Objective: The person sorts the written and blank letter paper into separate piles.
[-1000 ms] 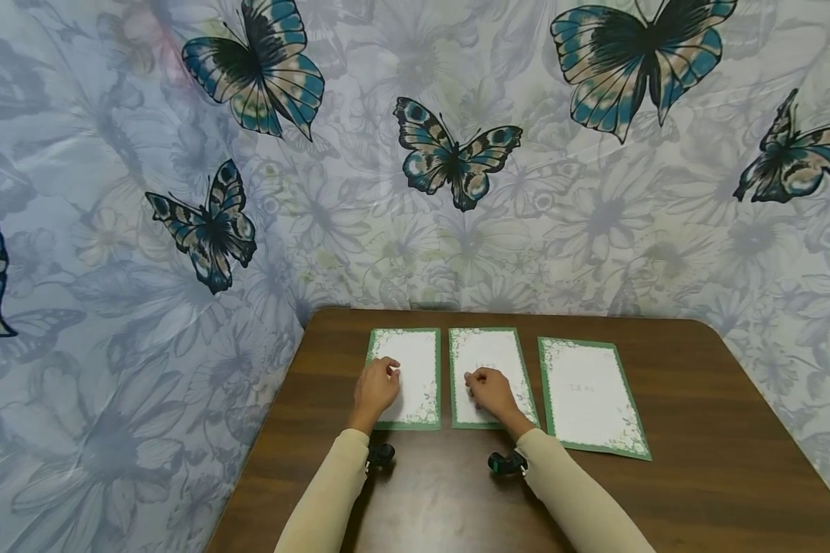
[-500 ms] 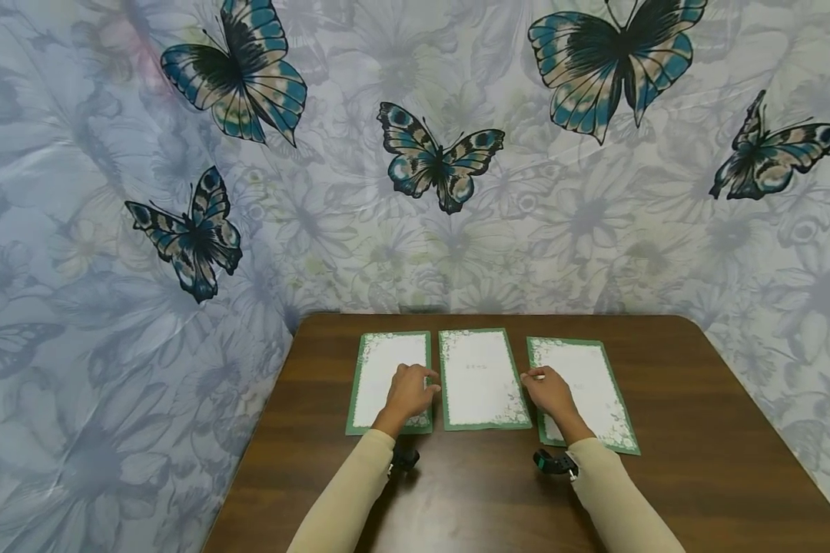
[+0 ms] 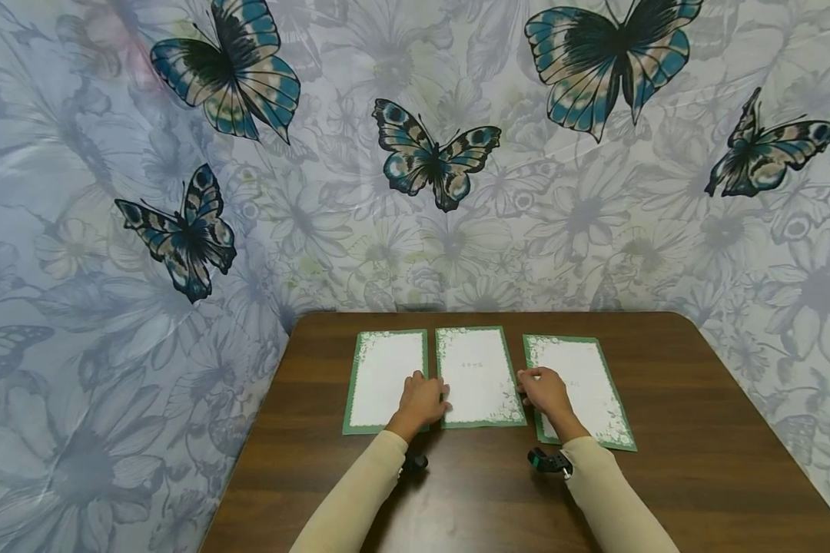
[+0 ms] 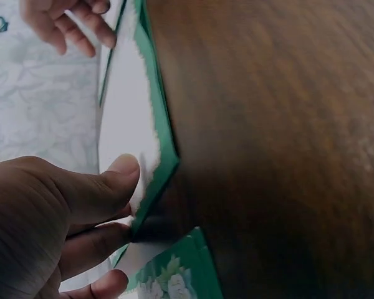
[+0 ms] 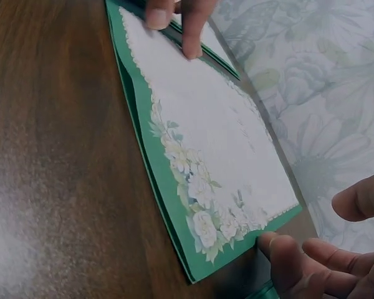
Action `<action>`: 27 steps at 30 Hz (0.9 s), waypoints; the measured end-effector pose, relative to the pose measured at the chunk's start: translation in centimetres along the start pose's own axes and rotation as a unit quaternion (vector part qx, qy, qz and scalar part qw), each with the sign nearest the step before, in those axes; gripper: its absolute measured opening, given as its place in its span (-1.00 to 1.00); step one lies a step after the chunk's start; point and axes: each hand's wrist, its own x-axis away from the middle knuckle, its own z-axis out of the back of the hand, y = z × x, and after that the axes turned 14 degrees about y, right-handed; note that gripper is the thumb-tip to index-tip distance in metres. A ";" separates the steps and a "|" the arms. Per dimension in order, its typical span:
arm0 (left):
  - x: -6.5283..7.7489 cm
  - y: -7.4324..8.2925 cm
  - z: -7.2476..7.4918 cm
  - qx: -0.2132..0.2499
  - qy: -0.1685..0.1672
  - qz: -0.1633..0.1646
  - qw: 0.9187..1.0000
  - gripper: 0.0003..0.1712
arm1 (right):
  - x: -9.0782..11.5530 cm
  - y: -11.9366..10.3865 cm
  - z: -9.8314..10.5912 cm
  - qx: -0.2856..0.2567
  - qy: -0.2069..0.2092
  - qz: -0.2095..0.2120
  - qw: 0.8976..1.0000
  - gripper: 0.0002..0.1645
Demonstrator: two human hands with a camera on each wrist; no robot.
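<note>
Three white cards with green borders and floral corners lie in a row. My left hand is at the left edge of the middle card, its thumb and fingertips touching that edge in the left wrist view; part of the left card is hidden under it. At the opposite edge of the middle card is my right hand, above the right card. In the right wrist view a fingertip of it touches the green border while the thumb stands apart.
The cards rest on a brown wooden table with rounded far corners. Behind it hangs a pale floral backdrop with teal butterflies. Dark wrist devices, one of them a black band, sit at both cuffs.
Both hands have moved right from over the left and middle cards to either side of the middle card. Lately the left hand shifted slightly right onto its edge. The head view has turned slightly.
</note>
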 end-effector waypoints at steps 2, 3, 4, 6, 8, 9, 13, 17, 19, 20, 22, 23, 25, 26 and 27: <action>0.0 0.2 0.1 -0.008 -0.004 0.003 1.000 -0.71 | -0.1 0.0 0.0 -0.013 -0.001 -0.011 1.000 -0.44; 0.0 0.2 0.1 -0.012 -0.004 0.005 1.000 -0.67 | -0.2 0.0 0.0 -0.020 -0.003 -0.015 1.000 -0.43; 0.0 0.3 0.2 -0.015 -0.007 0.007 1.000 -0.63 | -0.2 0.0 -0.1 -0.029 -0.007 -0.024 0.999 -0.42; 0.0 0.4 0.2 -0.022 -0.011 0.010 1.000 -0.54 | -0.3 0.0 -0.2 -0.053 -0.024 -0.040 0.998 -0.39; 0.0 0.5 0.1 -0.026 -0.013 0.010 1.000 -0.49 | -0.5 0.0 -0.3 -0.082 -0.044 -0.064 0.994 -0.37; 0.0 0.5 0.1 -0.027 -0.013 0.009 0.999 -0.48 | -0.7 0.1 -0.4 -0.099 -0.054 -0.078 0.991 -0.36; -0.1 0.5 -0.1 -0.027 -0.005 0.003 1.000 -0.47 | -1.3 0.4 -0.8 -0.168 -0.096 -0.132 0.972 -0.34; -0.1 0.4 -0.3 -0.027 0.009 -0.003 1.000 -0.47 | -1.8 0.6 -1.2 -0.246 -0.155 -0.161 0.943 -0.33; -0.1 0.4 -0.4 -0.026 0.011 -0.004 1.000 -0.47 | -1.9 0.6 -1.4 -0.275 -0.179 -0.175 0.928 -0.36; -0.1 0.4 -0.4 -0.026 0.011 -0.004 1.000 -0.46 | -1.9 0.5 -1.4 -0.284 -0.190 -0.177 0.923 -0.37; -0.1 0.4 -0.5 -0.025 0.007 -0.004 1.000 -0.45 | -1.9 0.4 -1.5 -0.293 -0.207 -0.180 0.916 -0.42; -0.1 0.4 -0.5 -0.024 0.007 -0.004 1.000 -0.45 | -1.9 0.4 -1.6 -0.294 -0.208 -0.183 0.915 -0.45; -0.2 0.3 -0.5 -0.025 0.005 -0.003 1.000 -0.44 | -1.9 0.3 -1.8 -0.296 -0.213 -0.183 0.913 -0.48; -0.2 0.3 -0.5 -0.026 0.004 -0.003 1.000 -0.44 | -1.9 0.2 -1.8 -0.295 -0.217 -0.181 0.913 -0.50; -0.2 0.3 -0.5 -0.026 0.004 -0.003 1.000 -0.45 | -1.9 0.2 -1.9 -0.294 -0.220 -0.181 0.913 -0.50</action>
